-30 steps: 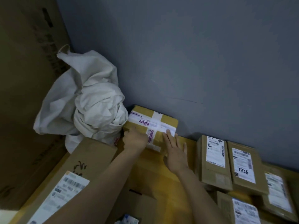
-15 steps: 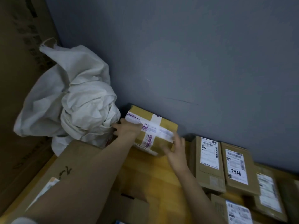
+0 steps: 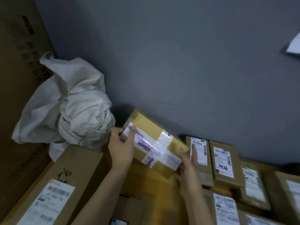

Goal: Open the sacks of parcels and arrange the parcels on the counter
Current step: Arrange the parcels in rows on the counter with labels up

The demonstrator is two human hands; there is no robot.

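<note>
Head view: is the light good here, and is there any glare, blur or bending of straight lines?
Head view: dim, dull light overall; glare whitens the clear tape on the brown cardboard parcel that the left hand and right hand hold; the label on the long cardboard box at lower left is blurred; the wide lens bends box edges near the borders.

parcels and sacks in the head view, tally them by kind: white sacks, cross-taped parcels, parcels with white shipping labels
white sack: 1
cross-taped parcel: 1
parcels with white shipping labels: 7
total: 9
</note>
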